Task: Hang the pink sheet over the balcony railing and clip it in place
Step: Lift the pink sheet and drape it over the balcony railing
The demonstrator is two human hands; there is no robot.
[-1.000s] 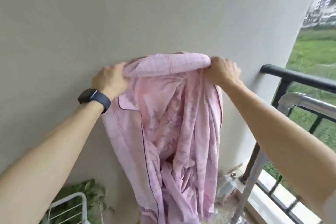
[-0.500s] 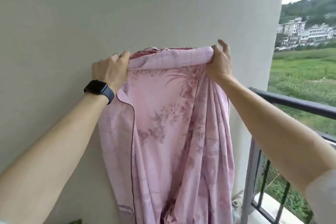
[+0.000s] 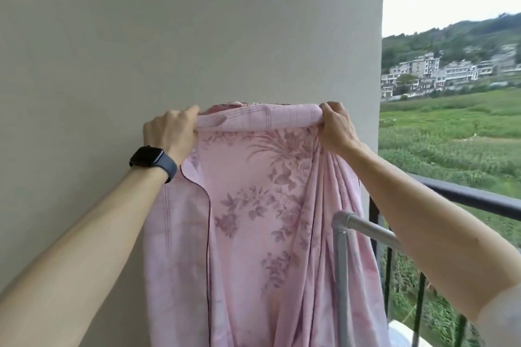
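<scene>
Head view: a person's left hand (image 3: 169, 132) and right hand (image 3: 337, 128) each clamp an end of the rolled top edge of the pink sheet (image 3: 253, 220), held aloft before the wall (image 3: 197, 36) — not yet over the balcony railing (image 3: 476, 200) to its right. Next, likely, a swing rightward over the bar. Floral print, loosely folded, hanging in long creases.
</scene>
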